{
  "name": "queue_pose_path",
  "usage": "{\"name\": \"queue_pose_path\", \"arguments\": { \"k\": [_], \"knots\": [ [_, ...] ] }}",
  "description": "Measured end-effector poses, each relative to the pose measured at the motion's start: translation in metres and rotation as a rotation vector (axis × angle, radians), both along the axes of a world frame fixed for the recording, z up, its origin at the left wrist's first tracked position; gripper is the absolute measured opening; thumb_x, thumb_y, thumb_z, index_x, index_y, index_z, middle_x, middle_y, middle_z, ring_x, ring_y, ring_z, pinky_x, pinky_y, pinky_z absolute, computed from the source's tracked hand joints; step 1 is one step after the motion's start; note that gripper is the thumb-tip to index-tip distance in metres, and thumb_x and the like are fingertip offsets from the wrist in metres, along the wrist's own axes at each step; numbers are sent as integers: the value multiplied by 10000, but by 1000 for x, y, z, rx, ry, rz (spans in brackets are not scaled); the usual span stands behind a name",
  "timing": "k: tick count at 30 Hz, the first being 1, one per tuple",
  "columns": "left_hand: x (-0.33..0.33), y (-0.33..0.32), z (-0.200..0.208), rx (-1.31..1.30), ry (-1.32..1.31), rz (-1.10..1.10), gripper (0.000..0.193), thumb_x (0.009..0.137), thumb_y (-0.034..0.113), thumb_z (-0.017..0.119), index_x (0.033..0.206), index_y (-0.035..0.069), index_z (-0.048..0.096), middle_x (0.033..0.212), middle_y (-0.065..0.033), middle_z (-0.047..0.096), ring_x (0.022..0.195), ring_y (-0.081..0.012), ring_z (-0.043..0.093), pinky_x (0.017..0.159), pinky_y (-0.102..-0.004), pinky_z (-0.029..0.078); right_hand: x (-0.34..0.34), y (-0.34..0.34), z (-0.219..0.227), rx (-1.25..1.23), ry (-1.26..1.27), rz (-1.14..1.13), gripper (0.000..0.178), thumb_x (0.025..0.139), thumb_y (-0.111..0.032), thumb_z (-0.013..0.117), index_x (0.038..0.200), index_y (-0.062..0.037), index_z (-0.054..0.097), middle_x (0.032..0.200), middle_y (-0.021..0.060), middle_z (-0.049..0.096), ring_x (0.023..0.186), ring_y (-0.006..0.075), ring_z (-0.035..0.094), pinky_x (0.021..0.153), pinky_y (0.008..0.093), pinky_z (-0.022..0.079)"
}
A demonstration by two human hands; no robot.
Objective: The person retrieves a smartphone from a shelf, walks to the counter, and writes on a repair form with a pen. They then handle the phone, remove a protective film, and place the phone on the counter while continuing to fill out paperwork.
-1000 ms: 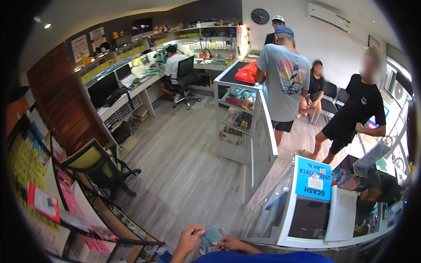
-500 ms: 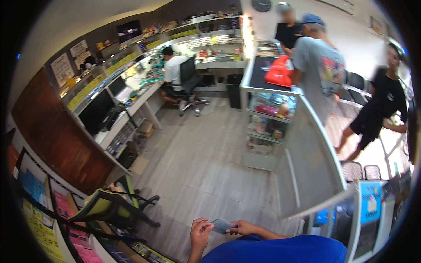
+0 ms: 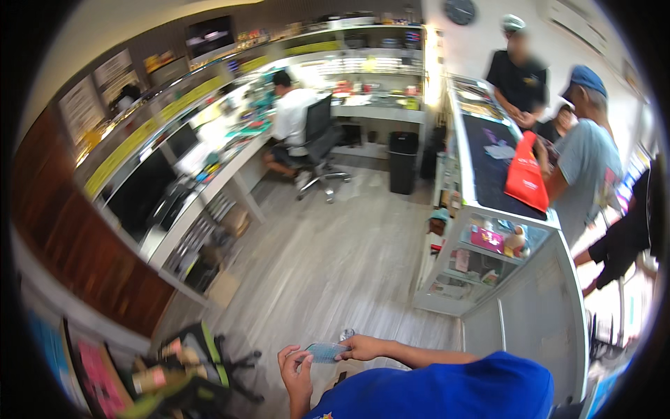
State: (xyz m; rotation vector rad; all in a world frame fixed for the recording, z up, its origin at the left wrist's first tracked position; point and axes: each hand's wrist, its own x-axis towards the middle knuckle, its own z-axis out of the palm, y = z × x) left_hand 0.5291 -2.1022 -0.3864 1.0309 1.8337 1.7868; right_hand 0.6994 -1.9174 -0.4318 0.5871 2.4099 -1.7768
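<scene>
On my feed, the left hand [image 3: 298,371] pinched one end of a flat bluish piece [image 3: 325,353], the right hand [image 3: 363,347] the other! I had it above the grey floor [image 3: 328,265], near the blue shirt [image 3: 436,387].

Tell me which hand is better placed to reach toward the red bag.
Probably your right hand: it's nearer the red bag, on your right, though it grips the flat translucent piece.
</scene>
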Motion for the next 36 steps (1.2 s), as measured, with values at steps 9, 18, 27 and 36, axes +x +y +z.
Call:
{"name": "queue_pose_path", "arguments": {
  "k": [9,18,27,36],
  "knots": [
    [-81,355,63,11,26,-535,96,947,77,753,1009,23,703,1308,-117,554,1145,-232,608,935,-351,532,-20,252,43,112,62,-471,388,1011,-376,697,1230,-61,748,1120,178,786,1050,322,734,944,428,539],
    [-54,672,50,148,233,-905,271,968,165,763,1202,63,671,1383,-126,584,1287,-267,576,1042,-407,487,6,456,35,25,204,-976,467,1042,-426,659,1335,-64,688,1142,185,772,1092,316,725,979,441,530],
    [-25,995,106,123,-33,-843,467,1081,365,618,1391,20,574,1404,-111,609,1261,-254,626,1086,-400,456,121,775,207,788,243,-1718,631,1046,-267,636,1581,-23,408,1482,293,563,1369,411,573,1146,504,442],
    [169,1306,88,136,-72,-1384,287,1084,219,651,1266,-3,662,1234,-97,716,1133,-182,679,1027,-324,497,282,774,188,778,-686,-2242,697,992,-185,705,1592,29,421,1393,339,624,1300,471,621,1124,491,471]
  ]
}}
